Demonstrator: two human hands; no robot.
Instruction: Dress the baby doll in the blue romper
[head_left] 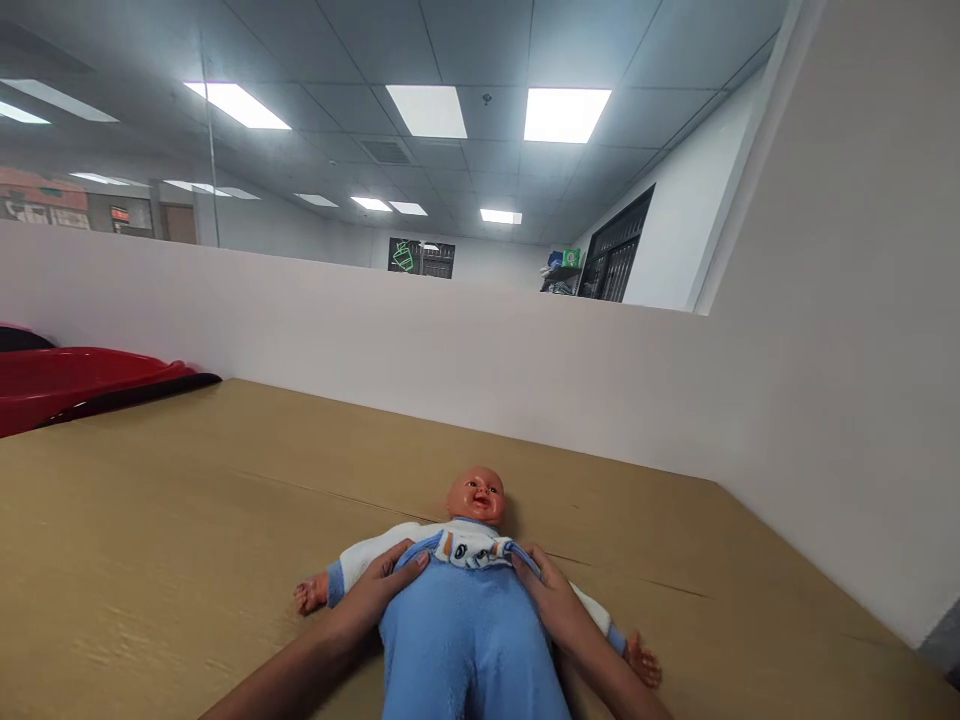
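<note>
A baby doll (pixel 480 497) lies on its back on the tan tabletop, its head pointing away from me and its arms spread. It wears a white top (pixel 375 549) with blue cuffs and a printed animal face (pixel 472 552) on the front, plus light blue trousers (pixel 466 620). At the left side of the waist, my left hand (pixel 391 578) is closed on the waistband, thumb on top. My right hand (pixel 546 592) pinches the waistband's opposite side. Some fingers of both hands are hidden behind cloth. The trousers' lower legs run out of view.
The tan tabletop (pixel 187 520) has a few seams and meets a low white wall (pixel 450 345) behind the doll. A red plastic basin-like object (pixel 90 375) with a black edge sits at the far left. Glass rises above the low wall, and a white wall (pixel 847 350) stands at right.
</note>
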